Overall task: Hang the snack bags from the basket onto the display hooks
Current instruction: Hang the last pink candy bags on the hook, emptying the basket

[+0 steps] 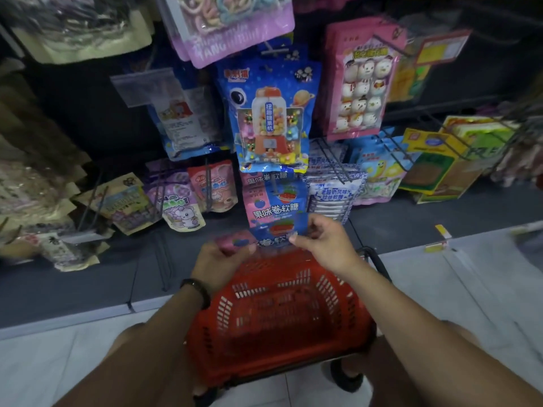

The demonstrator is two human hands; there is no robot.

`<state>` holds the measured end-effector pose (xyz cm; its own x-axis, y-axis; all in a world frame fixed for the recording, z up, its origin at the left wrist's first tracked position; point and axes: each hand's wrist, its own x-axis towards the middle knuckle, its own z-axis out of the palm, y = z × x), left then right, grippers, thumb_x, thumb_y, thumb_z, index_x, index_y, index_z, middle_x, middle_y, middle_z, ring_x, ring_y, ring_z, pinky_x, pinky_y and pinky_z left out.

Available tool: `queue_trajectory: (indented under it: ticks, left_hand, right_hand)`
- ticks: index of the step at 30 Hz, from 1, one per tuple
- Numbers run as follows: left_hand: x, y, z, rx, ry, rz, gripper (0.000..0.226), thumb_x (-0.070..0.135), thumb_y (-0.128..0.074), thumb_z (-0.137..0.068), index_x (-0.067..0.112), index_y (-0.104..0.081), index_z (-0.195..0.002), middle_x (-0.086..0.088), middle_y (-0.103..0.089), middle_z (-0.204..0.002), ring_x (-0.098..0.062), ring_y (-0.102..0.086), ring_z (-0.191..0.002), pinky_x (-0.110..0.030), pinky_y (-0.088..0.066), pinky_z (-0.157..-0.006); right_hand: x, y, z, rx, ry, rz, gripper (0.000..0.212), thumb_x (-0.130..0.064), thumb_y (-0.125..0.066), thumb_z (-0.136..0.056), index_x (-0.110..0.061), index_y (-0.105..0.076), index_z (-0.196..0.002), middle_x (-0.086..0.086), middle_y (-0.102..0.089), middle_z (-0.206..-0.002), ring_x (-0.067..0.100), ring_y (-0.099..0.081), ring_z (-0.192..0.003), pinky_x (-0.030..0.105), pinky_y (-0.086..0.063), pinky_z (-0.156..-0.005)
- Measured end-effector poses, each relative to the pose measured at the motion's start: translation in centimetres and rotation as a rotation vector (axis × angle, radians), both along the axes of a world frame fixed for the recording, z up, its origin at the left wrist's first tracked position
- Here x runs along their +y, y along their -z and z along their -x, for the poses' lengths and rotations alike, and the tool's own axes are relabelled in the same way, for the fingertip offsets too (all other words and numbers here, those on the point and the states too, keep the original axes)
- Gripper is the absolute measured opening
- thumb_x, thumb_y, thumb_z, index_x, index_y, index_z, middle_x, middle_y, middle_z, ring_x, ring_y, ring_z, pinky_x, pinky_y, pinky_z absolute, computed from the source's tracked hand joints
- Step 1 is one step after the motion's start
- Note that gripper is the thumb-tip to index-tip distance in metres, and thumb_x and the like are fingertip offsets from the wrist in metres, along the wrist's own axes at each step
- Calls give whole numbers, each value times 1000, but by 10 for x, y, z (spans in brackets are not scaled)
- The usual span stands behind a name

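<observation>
A red plastic basket stands on the floor between my forearms. Just above its far rim I hold a pink and blue snack bag, blurred. My left hand grips its left end and my right hand pinches its right top edge. Right behind it, a matching pink and blue bag hangs on a low display hook. I cannot see any bags inside the basket.
Above hang a blue gumball-machine bag, a pink snowman bag and a purple bag. White packets fill the hook to the right; purple and pink pouches hang left. Bare wire hooks jut out right. White floor tiles lie below.
</observation>
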<state>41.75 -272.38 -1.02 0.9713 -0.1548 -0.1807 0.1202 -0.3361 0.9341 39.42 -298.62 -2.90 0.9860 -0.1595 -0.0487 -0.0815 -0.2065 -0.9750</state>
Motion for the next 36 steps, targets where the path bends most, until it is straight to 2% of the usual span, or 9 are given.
queue_trajectory:
  ticks: [3, 6, 11, 17, 21, 25, 28, 32, 36]
  left_hand:
    - [-18, -10, -18, -110, 3, -2, 13, 25, -85, -90, 27, -85, -103, 7, -84, -96, -3, -78, -91, -23, -62, -85]
    - [-37, -6, -35, -243, -49, -105, 27, 29, -90, -86, 53, -78, -84, 10, -78, -98, 0, -71, -85, -12, -54, -75]
    - [-53, 25, -63, -66, -97, 38, 19, 9, -81, -94, 28, -82, -95, -15, -77, -105, -37, -74, -95, -48, -62, -91]
    - [-65, 52, -86, -26, -37, 32, 7, 29, -76, -99, 35, -80, -97, -3, -80, -108, -25, -76, -102, -38, -60, -87]
    - [-77, 54, -94, 109, -98, 159, 10, 21, -70, -103, 27, -78, -102, -14, -78, -121, -39, -73, -116, -59, -57, -103]
    - [-83, 62, -102, 177, -135, 176, 14, 23, -68, -104, 34, -77, -100, -8, -78, -122, -38, -71, -120, -58, -56, -106]
    - [-82, 63, -108, 194, -164, 167, 10, 30, -70, -102, 37, -78, -103, 2, -79, -117, -33, -72, -120, -55, -58, -104]
    - [-77, 63, -117, 211, -225, 167, 37, 45, -71, -100, 24, -75, -130, -4, -81, -114, -31, -75, -100, -43, -65, -88]
    - [-77, 60, -125, 225, -259, 160, 30, 45, -74, -98, 23, -79, -119, 2, -81, -86, -24, -68, -77, -29, -60, -63]
  right_hand:
    - [-13, -2, -17, -4, 48, -17, 21, -31, -89, -79, -30, -77, -96, 4, -82, -95, 25, -78, -83, 49, -65, -78]
    - [-23, 8, -33, 14, 94, -34, 36, -50, -89, -72, -27, -73, -95, 10, -80, -93, 36, -79, -89, 57, -65, -89]
    - [-33, 38, -53, 21, 105, -78, 59, -78, -85, -69, -25, -67, -89, 6, -80, -89, 31, -79, -91, 61, -63, -89]
    - [-35, 72, -62, 77, 151, -119, 75, -95, -72, -62, -24, -65, -86, 9, -77, -89, 39, -77, -93, 67, -59, -92]
    - [-34, 64, -74, 31, 167, -38, 81, -86, -67, -77, -9, -66, -100, 25, -69, -102, 50, -70, -99, 72, -55, -93]
    - [-35, 64, -85, 60, 198, -41, 40, -52, -74, -93, -14, -68, -100, 25, -69, -108, 47, -73, -101, 65, -61, -91]
    - [-32, 68, -91, 103, 230, -129, 29, -35, -77, -99, -15, -58, -89, 36, -59, -109, 55, -72, -100, 57, -67, -84]
    - [-26, 62, -98, 90, 271, -96, 39, -49, -77, -93, -16, -57, -85, 31, -61, -97, 57, -72, -88, 66, -64, -67]
    - [-25, 63, -104, 92, 297, -13, 53, -72, -72, -79, -20, -63, -80, 16, -71, -81, 40, -78, -70, 63, -64, -61]
